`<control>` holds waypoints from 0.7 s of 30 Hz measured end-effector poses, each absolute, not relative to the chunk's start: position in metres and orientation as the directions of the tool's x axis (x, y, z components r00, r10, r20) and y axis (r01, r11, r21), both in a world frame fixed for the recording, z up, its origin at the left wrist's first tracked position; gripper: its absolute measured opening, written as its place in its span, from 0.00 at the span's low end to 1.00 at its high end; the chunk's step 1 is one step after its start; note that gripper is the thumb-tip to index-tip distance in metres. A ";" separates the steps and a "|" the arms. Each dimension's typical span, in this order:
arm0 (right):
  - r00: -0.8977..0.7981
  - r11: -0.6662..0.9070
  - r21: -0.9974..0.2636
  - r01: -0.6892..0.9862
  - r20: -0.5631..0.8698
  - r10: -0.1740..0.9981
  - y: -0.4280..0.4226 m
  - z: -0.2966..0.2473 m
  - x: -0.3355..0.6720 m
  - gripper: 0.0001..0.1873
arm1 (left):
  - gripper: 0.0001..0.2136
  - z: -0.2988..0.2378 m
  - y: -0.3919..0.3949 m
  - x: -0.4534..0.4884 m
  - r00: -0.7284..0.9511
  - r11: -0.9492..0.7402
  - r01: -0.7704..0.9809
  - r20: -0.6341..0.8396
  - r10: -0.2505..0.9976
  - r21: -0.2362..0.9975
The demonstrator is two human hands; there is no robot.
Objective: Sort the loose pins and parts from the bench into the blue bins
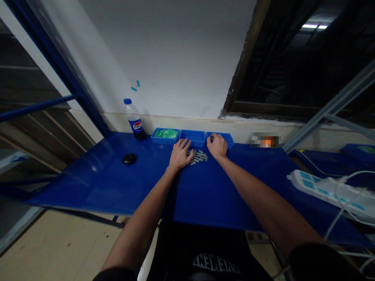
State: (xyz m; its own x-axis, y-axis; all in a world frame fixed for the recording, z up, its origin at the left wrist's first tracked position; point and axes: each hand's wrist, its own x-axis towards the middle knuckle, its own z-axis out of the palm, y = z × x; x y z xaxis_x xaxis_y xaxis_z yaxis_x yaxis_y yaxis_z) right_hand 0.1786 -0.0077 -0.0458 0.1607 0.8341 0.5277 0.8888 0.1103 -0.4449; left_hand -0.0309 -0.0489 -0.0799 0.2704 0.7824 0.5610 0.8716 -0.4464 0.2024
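Note:
A loose pile of small grey cylindrical pieces [199, 157] lies on the blue table. My left hand [178, 155] rests at the pile's left side, fingers apart, its thumb by the nearest pieces. To the right of the pile, my right hand [217, 146] is at the front left of the right blue tray [228, 139]. Its fingers curl down toward the tray's rim, and whatever they pinch is hidden. The middle blue tray [192, 137] stands behind the pile. Green material in a bag [166, 134] fills the left blue tray [153, 137].
A cola bottle [135, 120] stands at the back left, with a round black object [129, 159] before it. A white power strip [319, 187] with cables lies at the right. The wall [175, 78] rises behind the trays. Metal frame posts flank the table [96, 179].

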 end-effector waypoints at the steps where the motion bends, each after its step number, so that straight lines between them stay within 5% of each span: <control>1: 0.184 0.092 -0.446 0.890 0.536 0.824 -0.013 -0.049 0.184 0.14 | 0.24 -0.080 -0.049 -0.031 0.270 -0.445 0.873 0.562 0.782 0.200; 8: 0.220 -0.041 -0.412 0.910 0.398 0.891 -0.030 -0.063 0.231 0.29 | 0.25 -0.082 -0.048 -0.030 0.267 -0.441 0.878 0.572 0.776 0.188; 12: 0.117 0.076 -0.407 0.910 0.429 0.896 -0.031 -0.071 0.249 0.21 | 0.24 -0.083 -0.047 -0.030 0.259 -0.435 0.882 0.583 0.770 0.182; 21: 0.271 0.201 -0.578 0.791 0.625 0.732 -0.056 -0.060 0.241 0.18 | 0.20 -0.079 -0.053 -0.031 0.276 -0.538 0.807 0.653 0.706 0.241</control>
State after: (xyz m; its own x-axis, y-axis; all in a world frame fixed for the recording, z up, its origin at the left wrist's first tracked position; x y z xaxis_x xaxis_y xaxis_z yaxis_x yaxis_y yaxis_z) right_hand 0.2407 -0.0562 -0.0605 0.2706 0.7321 0.6251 0.7914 0.2005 -0.5775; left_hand -0.0313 -0.0528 -0.0785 0.2758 0.7056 0.6527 0.8075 -0.5385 0.2409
